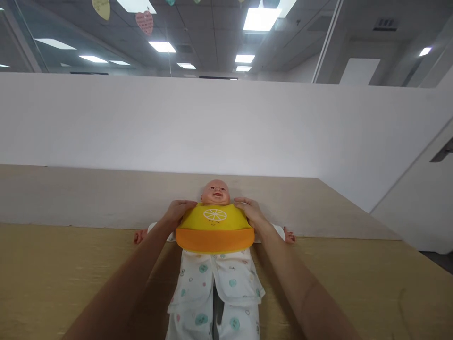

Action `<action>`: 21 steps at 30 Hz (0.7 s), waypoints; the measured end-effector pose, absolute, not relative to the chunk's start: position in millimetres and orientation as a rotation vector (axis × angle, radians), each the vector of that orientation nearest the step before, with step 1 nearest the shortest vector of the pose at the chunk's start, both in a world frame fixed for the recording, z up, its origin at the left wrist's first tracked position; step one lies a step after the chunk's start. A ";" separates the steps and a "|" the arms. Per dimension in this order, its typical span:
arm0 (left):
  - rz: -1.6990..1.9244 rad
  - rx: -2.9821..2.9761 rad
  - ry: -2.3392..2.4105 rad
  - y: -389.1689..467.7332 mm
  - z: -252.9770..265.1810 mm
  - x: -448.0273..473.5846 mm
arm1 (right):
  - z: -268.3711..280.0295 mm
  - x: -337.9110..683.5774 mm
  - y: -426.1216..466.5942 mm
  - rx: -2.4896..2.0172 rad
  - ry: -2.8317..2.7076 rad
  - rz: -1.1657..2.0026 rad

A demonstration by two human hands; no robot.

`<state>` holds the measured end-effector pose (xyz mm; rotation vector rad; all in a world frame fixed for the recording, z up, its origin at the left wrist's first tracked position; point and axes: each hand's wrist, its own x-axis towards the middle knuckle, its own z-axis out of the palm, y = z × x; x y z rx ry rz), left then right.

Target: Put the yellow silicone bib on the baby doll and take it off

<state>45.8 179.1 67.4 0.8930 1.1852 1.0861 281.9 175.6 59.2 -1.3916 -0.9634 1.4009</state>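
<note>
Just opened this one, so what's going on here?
A person's left hand and right hand rest on opposite upper sides of a yellow bib with an orange pocket, over the chest of a baby doll. The doll lies face up on a wood-grain surface, arms spread, in a white printed outfit. Whether the bib is fastened doesn't show.

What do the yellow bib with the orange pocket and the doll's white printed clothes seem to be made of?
Yellow bib with orange pocket: probably smooth, matte silicone; the pocket holds its curved shape, though coated fabric is possible. White printed clothes: likely soft, matte cloth, perhaps cotton, with loose, flaring hem; fibre unclear.
</note>
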 end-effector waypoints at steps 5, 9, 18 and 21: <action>1.142 0.876 1.204 187.2 64.9 47.3 | 59.5 281.2 179.1 -1.406 -0.944 1.408; 1.133 0.880 1.195 188.6 61.8 46.1 | 58.0 281.3 179.6 -1.450 -0.967 1.395; 1.244 1.376 1.403 148.2 66.7 28.2 | 65.1 298.7 139.2 -1.566 -1.138 1.067; 1.316 1.633 1.349 117.0 60.5 20.1 | 63.3 308.0 103.2 -1.550 -1.286 0.824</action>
